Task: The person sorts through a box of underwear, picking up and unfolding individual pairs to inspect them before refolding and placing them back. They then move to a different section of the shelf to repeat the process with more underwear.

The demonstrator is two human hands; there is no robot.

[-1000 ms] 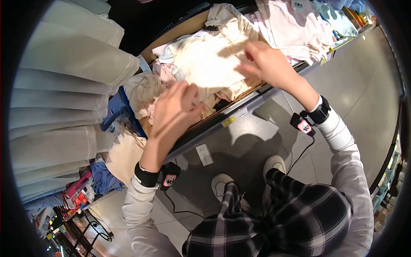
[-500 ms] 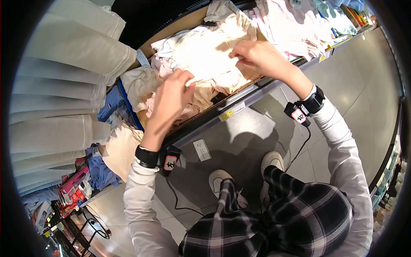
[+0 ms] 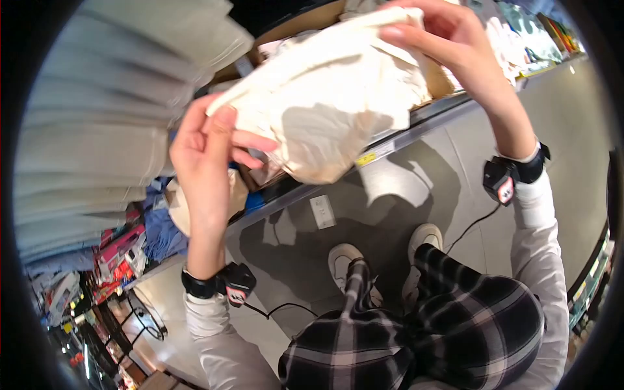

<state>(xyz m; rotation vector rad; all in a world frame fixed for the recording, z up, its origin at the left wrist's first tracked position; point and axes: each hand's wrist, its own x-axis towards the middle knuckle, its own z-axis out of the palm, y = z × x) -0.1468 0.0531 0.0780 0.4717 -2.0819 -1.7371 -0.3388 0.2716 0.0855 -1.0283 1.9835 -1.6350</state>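
A cream-coloured garment (image 3: 325,104) is stretched between my two hands, above the shelf's front edge. My left hand (image 3: 211,140) pinches its left end between thumb and fingers, with the lower fingers spread. At the upper right, my right hand (image 3: 442,39) grips the other end, thumb on top. The cloth sags in the middle and hides most of the cardboard box (image 3: 296,25) behind it. Each wrist wears a black strap with a small cabled device.
White curtain-like cloth (image 3: 91,104) hangs at the left. Below it lie blue garments (image 3: 162,227). The shelf edge (image 3: 416,123) carries price labels. More folded clothes (image 3: 526,29) are at the upper right. My shoes (image 3: 344,263) stand on the grey floor below.
Both hands have risen out of the box and moved apart, lifting the cream garment and spreading it between them. The view has shifted slightly.
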